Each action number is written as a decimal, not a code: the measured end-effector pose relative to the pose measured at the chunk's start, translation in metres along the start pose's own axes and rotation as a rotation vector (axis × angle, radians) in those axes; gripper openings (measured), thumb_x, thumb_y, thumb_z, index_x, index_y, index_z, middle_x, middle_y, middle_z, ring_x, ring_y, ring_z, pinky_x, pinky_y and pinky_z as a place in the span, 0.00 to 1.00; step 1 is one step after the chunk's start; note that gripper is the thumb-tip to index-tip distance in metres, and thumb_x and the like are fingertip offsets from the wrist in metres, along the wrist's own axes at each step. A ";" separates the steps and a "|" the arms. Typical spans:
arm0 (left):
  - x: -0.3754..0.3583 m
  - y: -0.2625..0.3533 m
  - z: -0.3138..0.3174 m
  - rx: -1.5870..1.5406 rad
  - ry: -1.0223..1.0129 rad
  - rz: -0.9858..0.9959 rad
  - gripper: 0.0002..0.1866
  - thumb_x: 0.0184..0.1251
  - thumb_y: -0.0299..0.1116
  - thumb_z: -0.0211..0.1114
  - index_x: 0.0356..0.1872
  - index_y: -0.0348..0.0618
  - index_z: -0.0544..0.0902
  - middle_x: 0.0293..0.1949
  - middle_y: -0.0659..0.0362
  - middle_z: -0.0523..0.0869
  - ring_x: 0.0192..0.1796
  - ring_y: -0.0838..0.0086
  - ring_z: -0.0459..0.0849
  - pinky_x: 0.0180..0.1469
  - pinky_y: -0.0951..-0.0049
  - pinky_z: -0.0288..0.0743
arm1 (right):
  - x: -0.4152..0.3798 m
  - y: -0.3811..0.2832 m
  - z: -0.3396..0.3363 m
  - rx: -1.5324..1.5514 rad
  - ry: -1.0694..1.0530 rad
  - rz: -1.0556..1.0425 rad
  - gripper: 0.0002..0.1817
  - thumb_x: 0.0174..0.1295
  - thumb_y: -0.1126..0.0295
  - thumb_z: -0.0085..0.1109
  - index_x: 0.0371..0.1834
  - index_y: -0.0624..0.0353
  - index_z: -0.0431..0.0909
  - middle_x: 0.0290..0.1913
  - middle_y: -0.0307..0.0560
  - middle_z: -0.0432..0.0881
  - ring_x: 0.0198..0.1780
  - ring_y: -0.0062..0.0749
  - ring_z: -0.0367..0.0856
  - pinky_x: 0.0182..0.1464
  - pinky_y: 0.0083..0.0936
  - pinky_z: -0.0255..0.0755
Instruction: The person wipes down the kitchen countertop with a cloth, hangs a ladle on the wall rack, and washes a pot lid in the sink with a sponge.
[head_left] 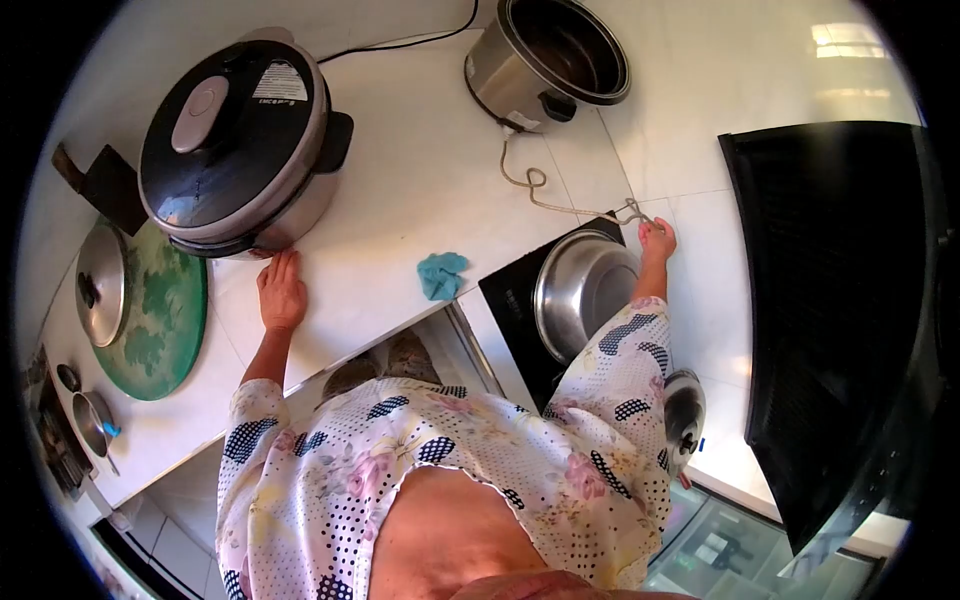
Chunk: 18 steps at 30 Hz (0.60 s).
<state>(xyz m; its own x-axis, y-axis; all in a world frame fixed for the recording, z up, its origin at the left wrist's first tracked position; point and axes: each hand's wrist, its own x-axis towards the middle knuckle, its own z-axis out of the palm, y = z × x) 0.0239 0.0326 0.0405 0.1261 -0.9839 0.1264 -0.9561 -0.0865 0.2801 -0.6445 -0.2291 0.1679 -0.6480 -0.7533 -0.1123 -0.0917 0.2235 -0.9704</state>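
Note:
My left hand (282, 292) lies with its fingers stretched out on the counter, the fingertips at the lower front edge of a large electric cooker (240, 150) with a black lid. At the far side of a steel basin (590, 290), my right hand (657, 240) is closed on a pale power cord (575, 209). That cord runs, with a loop in it, to a silver slow cooker (500, 75) with a dark inside. The basin rests on a black induction cooktop (520, 310). A crumpled teal cloth (441, 275) sits between my hands.
To the left, a green round board (160, 310) carries a steel lid (101, 285). A small pan (92, 420) is nearer the left edge. At the right stand a large black panel (830, 300) and another steel lid (684, 415). The counter's front edge (350, 350) runs before me.

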 end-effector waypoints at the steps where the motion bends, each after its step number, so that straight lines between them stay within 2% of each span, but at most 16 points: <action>1: 0.000 0.001 0.000 0.008 0.004 -0.003 0.27 0.55 0.28 0.52 0.60 0.42 0.70 0.64 0.56 0.70 0.68 0.66 0.64 0.66 0.61 0.55 | 0.000 -0.006 0.000 -0.018 0.003 -0.005 0.16 0.57 0.86 0.55 0.48 0.62 0.71 0.36 0.51 0.80 0.32 0.33 0.81 0.32 0.20 0.79; 2: 0.000 0.002 -0.001 0.010 -0.014 -0.008 0.27 0.55 0.28 0.52 0.61 0.42 0.70 0.64 0.56 0.70 0.69 0.66 0.63 0.66 0.61 0.55 | 0.001 -0.011 0.002 -0.059 0.008 0.013 0.16 0.57 0.85 0.54 0.49 0.64 0.71 0.39 0.50 0.79 0.35 0.33 0.81 0.36 0.22 0.79; 5: 0.000 0.003 -0.005 0.025 -0.055 -0.011 0.27 0.56 0.29 0.52 0.61 0.42 0.69 0.64 0.55 0.70 0.69 0.65 0.63 0.67 0.61 0.54 | -0.004 -0.002 -0.002 -0.111 -0.255 -0.059 0.15 0.59 0.83 0.52 0.50 0.63 0.72 0.39 0.49 0.80 0.38 0.33 0.81 0.40 0.24 0.79; 6: -0.001 0.001 -0.003 0.035 -0.062 -0.009 0.27 0.56 0.29 0.52 0.61 0.42 0.69 0.65 0.55 0.69 0.69 0.65 0.63 0.67 0.61 0.54 | 0.010 0.022 -0.008 -0.235 -0.354 -0.139 0.14 0.61 0.82 0.50 0.50 0.63 0.73 0.40 0.48 0.80 0.39 0.33 0.81 0.42 0.25 0.79; 9: -0.003 -0.002 0.002 0.045 -0.065 0.001 0.28 0.56 0.30 0.52 0.62 0.42 0.69 0.65 0.55 0.69 0.69 0.64 0.63 0.67 0.60 0.54 | 0.002 0.051 -0.005 -0.121 -0.489 0.020 0.14 0.61 0.83 0.48 0.50 0.63 0.75 0.40 0.47 0.80 0.39 0.32 0.81 0.43 0.23 0.78; 12: -0.004 -0.004 0.005 0.039 -0.046 0.015 0.28 0.56 0.30 0.52 0.62 0.42 0.69 0.65 0.54 0.68 0.68 0.63 0.63 0.67 0.60 0.54 | -0.005 0.057 0.004 -0.105 -0.441 0.050 0.13 0.61 0.82 0.47 0.48 0.63 0.76 0.40 0.47 0.80 0.40 0.32 0.81 0.43 0.23 0.77; 15: -0.003 -0.004 0.004 0.055 -0.073 0.008 0.28 0.55 0.30 0.53 0.62 0.42 0.69 0.65 0.54 0.69 0.68 0.63 0.63 0.67 0.59 0.54 | 0.013 0.065 0.011 -0.227 -0.332 0.104 0.13 0.58 0.80 0.51 0.46 0.63 0.77 0.41 0.48 0.81 0.39 0.36 0.82 0.42 0.26 0.77; 18: -0.002 -0.003 0.005 0.060 -0.077 -0.001 0.29 0.55 0.30 0.53 0.62 0.42 0.69 0.65 0.54 0.69 0.68 0.63 0.63 0.67 0.60 0.54 | -0.012 0.040 0.035 -1.019 -0.080 -0.398 0.14 0.56 0.77 0.53 0.46 0.63 0.78 0.43 0.51 0.81 0.41 0.41 0.82 0.46 0.31 0.75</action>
<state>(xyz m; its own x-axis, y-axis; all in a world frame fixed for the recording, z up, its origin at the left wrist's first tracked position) 0.0254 0.0345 0.0348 0.1082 -0.9928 0.0517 -0.9703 -0.0942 0.2226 -0.6140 -0.2333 0.1232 -0.3858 -0.9147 0.1206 -0.8894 0.3340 -0.3121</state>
